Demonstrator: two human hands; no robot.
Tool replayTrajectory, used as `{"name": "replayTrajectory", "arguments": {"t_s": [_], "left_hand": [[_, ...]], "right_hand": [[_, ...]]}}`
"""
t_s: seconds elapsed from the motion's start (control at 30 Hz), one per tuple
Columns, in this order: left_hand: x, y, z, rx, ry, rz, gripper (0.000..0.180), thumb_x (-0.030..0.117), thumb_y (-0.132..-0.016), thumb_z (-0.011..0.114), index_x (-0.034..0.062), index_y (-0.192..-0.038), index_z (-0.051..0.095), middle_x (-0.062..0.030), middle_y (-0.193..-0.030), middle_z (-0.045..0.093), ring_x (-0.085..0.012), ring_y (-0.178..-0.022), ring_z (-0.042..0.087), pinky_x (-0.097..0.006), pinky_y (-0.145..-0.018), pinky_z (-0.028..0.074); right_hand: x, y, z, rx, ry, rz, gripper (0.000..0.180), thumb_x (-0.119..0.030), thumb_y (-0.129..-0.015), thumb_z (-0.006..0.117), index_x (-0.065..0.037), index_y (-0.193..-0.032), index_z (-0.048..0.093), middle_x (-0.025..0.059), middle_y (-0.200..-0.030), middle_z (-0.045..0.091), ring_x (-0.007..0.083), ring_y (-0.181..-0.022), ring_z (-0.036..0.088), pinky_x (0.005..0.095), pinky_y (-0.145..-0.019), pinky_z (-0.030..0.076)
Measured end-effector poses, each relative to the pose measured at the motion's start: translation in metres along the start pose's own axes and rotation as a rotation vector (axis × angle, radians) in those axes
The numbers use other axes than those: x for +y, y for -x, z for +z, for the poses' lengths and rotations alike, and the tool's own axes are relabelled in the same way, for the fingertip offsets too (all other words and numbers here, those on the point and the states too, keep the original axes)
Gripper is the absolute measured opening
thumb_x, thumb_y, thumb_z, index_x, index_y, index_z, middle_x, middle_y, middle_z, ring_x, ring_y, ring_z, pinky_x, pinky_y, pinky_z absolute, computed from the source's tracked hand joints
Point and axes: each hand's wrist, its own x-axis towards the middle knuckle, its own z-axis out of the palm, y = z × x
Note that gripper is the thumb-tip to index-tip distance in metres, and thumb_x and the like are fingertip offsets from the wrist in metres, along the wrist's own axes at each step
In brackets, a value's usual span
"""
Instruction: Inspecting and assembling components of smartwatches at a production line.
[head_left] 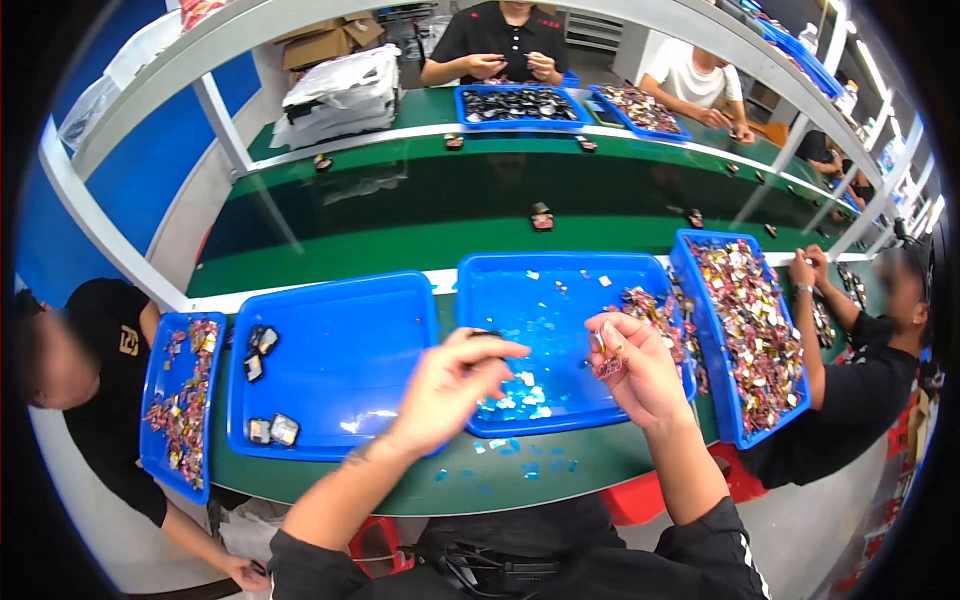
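Note:
My left hand point(452, 388) is over the gap between two blue trays, its fingers curled and pointing right. A small black piece point(486, 334) shows at its upper fingers; most of it is hidden. My right hand point(642, 372) is raised at the right part of the middle blue tray point(560, 262), palm up. Its thumb and fingers pinch a small pink-and-gold electronic part point(606, 356). Beneath the hands, the tray holds scattered bits of shiny film point(525, 395) and, at its right end, a heap of similar parts point(648, 310).
The left blue tray point(330, 370) holds a few black pieces point(260, 350). Bins of small parts point(745, 330) flank both trays. Film scraps lie on the near table edge. Beyond runs a green conveyor point(400, 225) carrying spaced-out parts, under a white frame. Co-workers sit at both sides and opposite.

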Motion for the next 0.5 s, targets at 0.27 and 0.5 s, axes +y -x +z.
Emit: {"name": "replayTrajectory", "arguments": {"t_s": [0.27,0.5], "left_hand": [[-0.010,0.004,0.014,0.249,-0.796,0.558,0.046,0.012,-0.071,0.084,0.0106,-0.114,0.069,-0.0111,-0.111,0.050,-0.0173,-0.087,0.060,-0.028,-0.070,0.051],[-0.010,0.013,0.009,0.170,-0.559,0.231,0.044,0.016,-0.074,0.082,0.0122,-0.115,0.069,-0.0133,-0.109,0.049,-0.0249,-0.087,0.061,-0.033,-0.073,0.053]], "right_hand": [[0.035,-0.008,0.040,-0.028,-0.457,0.194,0.015,-0.014,-0.098,0.055,-0.003,-0.108,0.055,0.0062,-0.091,0.061,0.0151,-0.082,0.063,0.0256,-0.072,0.055],[0.045,-0.010,0.040,-0.218,-0.795,0.282,0.017,-0.005,-0.097,0.049,-0.002,-0.113,0.053,0.0100,-0.097,0.062,0.0177,-0.087,0.064,0.0275,-0.076,0.056]]}}
